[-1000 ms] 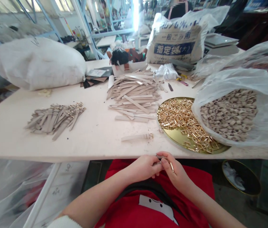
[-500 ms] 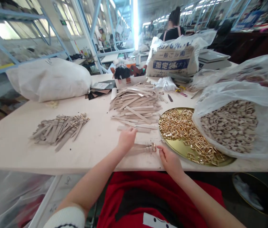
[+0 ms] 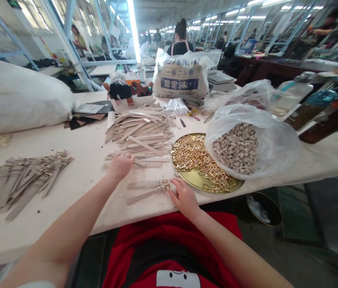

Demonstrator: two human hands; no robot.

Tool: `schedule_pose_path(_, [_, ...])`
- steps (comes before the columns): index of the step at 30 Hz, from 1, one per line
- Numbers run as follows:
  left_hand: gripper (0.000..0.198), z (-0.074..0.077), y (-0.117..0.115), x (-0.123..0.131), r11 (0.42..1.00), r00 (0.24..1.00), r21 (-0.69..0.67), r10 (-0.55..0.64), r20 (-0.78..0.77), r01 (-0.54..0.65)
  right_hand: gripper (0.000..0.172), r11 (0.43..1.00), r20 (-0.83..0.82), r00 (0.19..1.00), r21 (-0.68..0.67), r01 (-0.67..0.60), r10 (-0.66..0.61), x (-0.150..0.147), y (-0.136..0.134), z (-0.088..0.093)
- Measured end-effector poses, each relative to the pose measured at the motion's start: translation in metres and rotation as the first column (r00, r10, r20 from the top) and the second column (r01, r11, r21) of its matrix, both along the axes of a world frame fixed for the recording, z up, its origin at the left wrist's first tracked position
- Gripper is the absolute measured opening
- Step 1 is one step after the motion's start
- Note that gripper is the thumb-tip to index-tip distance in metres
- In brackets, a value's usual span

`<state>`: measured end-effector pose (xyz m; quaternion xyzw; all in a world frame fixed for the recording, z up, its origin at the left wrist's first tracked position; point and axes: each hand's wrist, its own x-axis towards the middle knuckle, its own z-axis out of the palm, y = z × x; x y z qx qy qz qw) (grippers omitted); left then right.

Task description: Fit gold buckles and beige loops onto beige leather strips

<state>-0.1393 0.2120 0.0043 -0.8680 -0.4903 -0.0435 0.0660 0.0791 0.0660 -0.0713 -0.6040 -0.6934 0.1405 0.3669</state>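
Observation:
My left hand (image 3: pixel 121 165) is closed at the near edge of a pile of flat beige strips (image 3: pixel 139 132), its fingers on a strip (image 3: pixel 140 163) that pokes out beside them. What lies under the fingertips is hidden. Two strips with gold buckles (image 3: pixel 146 193) lie side by side on the white table in front of me. At their buckle ends rests my right hand (image 3: pixel 183 197), thumb and forefinger apart. Gold buckles (image 3: pixel 191 150) heap on a round gold tray (image 3: pixel 194 179). A clear plastic bag (image 3: pixel 273 148) of small beige loops (image 3: pixel 236 148) overlaps the tray.
At the left lies a pile of buckled strips (image 3: pixel 28 180). Behind are a big white sack (image 3: pixel 22 96), a box of dark items (image 3: pixel 130 102), a printed bag (image 3: pixel 181 78) and a scale (image 3: pixel 219 80). A bin (image 3: pixel 263 208) stands below the table edge.
The view has swung right. My left hand has moved away from the buckled strips to the pile's edge. My right fingers have parted by the buckles.

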Motion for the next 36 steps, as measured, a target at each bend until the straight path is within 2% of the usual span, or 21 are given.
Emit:
schedule_pose_path(2, [0.023,0.016,-0.019,0.007,1.000,0.997,0.031,-0.005,0.073,0.002,0.033,1.000,-0.095,0.995,0.003,0.002,-0.002,0.003,-0.004,0.004])
schedule_pose_path(3, [0.020,0.026,-0.031,0.012,0.999,0.981,0.053,-0.008,0.191,-0.002,0.031,1.000,-0.150,0.989,0.006,0.012,-0.011,0.005,-0.006,0.008])
schedule_pose_path(4, [0.020,0.035,-0.044,0.018,0.999,0.938,0.044,-0.015,0.346,0.000,0.030,1.000,-0.207,0.978,0.005,0.024,-0.023,0.006,-0.009,0.013])
schedule_pose_path(5, [0.021,0.043,-0.058,0.025,1.000,0.856,0.005,0.010,0.518,-0.015,0.030,0.999,-0.269,0.962,-0.005,0.036,-0.036,0.008,-0.011,0.018])
schedule_pose_path(6, [0.022,0.049,-0.072,0.031,0.997,0.729,-0.069,0.081,0.680,-0.046,0.031,0.999,-0.343,0.938,-0.033,0.037,-0.046,0.011,-0.015,0.024])
schedule_pose_path(8, [0.026,0.054,-0.097,0.043,0.958,0.356,-0.284,0.278,0.892,-0.036,0.039,0.991,-0.533,0.845,-0.135,-0.025,-0.052,0.015,-0.022,0.036])
schedule_pose_path(9, [0.028,0.052,-0.107,0.047,0.923,0.188,-0.385,0.376,0.907,0.010,0.043,0.978,-0.632,0.773,-0.193,-0.084,-0.058,0.018,-0.026,0.042])
schedule_pose_path(10, [0.029,0.048,-0.115,0.050,0.878,0.053,-0.474,0.472,0.880,0.061,0.045,0.960,-0.715,0.695,-0.241,-0.145,-0.075,0.020,-0.030,0.046])
schedule_pose_path(11, [0.031,0.042,-0.123,0.052,0.828,-0.045,-0.549,0.557,0.830,0.114,0.044,0.941,-0.775,0.623,-0.279,-0.194,-0.101,0.022,-0.034,0.050])
schedule_pose_path(12, [0.031,0.035,-0.129,0.054,0.772,-0.106,-0.614,0.633,0.767,0.164,0.041,0.925,-0.813,0.566,-0.309,-0.222,-0.136,0.025,-0.038,0.053])
schedule_pose_path(14, [0.032,0.020,-0.139,0.055,0.652,-0.167,-0.711,0.757,0.632,0.263,0.033,0.905,-0.841,0.495,-0.365,-0.218,-0.220,0.029,-0.045,0.055])
schedule_pose_path(17, [0.029,0.002,-0.152,0.053,0.487,-0.178,-0.780,0.872,0.455,0.394,0.029,0.890,-0.841,0.443,-0.420,-0.175,-0.310,0.035,-0.048,0.054])
schedule_pose_path(19, [0.026,-0.007,-0.160,0.052,0.410,-0.162,-0.791,0.911,0.379,0.455,0.029,0.890,-0.837,0.434,-0.431,-0.149,-0.332,0.039,-0.048,0.052])
schedule_pose_path(22, [0.021,-0.017,-0.168,0.052,0.346,-0.127,-0.774,0.935,0.331,0.531,0.028,0.888,-0.833,0.431,-0.440,-0.135,-0.348,0.045,-0.047,0.049])
schedule_pose_path(25, [0.018,-0.022,-0.172,0.053,0.308,-0.102,-0.748,0.946,0.308,0.588,0.028,0.881,-0.830,0.430,-0.451,-0.142,-0.355,0.051,-0.046,0.047])
schedule_pose_path(28, [0.021,-0.021,-0.171,0.049,0.275,-0.121,-0.707,0.958,0.262,0.651,0.025,0.876,-0.828,0.431,-0.458,-0.149,-0.360,0.059,-0.047,0.046])
schedule_pose_path(30, [0.026,-0.018,-0.169,0.043,0.227,-0.097,-0.670,0.969,0.227,0.706,0.023,0.868,-0.824,0.432,-0.470,-0.162,-0.366,0.064,-0.048,0.046])
schedule_pose_path(31, [0.028,-0.016,-0.168,0.040,0.182,-0.051,-0.658,0.976,0.213,0.731,0.023,0.860,-0.822,0.434,-0.479,-0.175,-0.369,0.067,-0.049,0.046])
schedule_pose_path(33, [0.030,-0.012,-0.167,0.037,0.047,0.105,-0.642,0.975,0.197,0.765,0.022,0.841,-0.818,0.442,-0.495,-0.217,-0.368,0.069,-0.049,0.047])
schedule_pose_path(36, [0.035,-0.009,-0.168,0.043,-0.227,0.393,-0.564,0.900,0.191,0.794,0.022,0.826,-0.809,0.469,-0.506,-0.249,-0.355,0.070,-0.044,0.049])
